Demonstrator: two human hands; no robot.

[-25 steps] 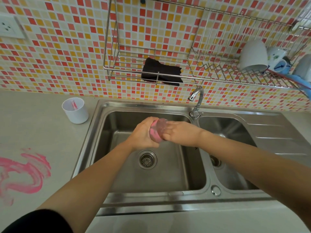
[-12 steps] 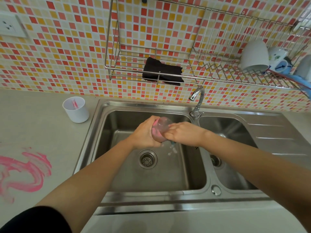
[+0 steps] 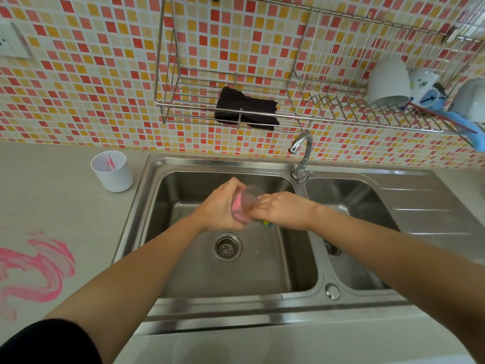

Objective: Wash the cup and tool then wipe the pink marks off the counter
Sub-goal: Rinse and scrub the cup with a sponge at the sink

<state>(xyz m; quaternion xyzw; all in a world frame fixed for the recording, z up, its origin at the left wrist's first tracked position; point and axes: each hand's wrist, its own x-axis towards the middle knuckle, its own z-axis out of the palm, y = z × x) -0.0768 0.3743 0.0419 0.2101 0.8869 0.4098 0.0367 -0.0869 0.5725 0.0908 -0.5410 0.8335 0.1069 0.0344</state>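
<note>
Over the left sink basin (image 3: 262,271) my left hand (image 3: 219,208) grips a clear, pink-stained cup (image 3: 246,203) lying on its side, mouth toward the right. My right hand (image 3: 280,210) has its fingers at the cup's mouth and holds a yellow-green sponge (image 3: 267,223), of which only a corner shows below the hand. A white cup (image 3: 112,172) with a pink-smeared tool (image 3: 109,162) inside stands on the counter left of the sink. Pink marks (image 3: 39,271) smear the counter at far left.
The tap (image 3: 301,153) stands between the two basins; no water stream shows. A wire rack (image 3: 236,82) on the tiled wall holds a black cloth (image 3: 245,109); mugs (image 3: 388,82) hang at the right. The drain (image 3: 227,245) lies under my hands.
My hands and the cup have shifted only slightly; the cup has turned a little in my left hand and more of its clear rim shows. Water drops seen falling earlier are gone.
</note>
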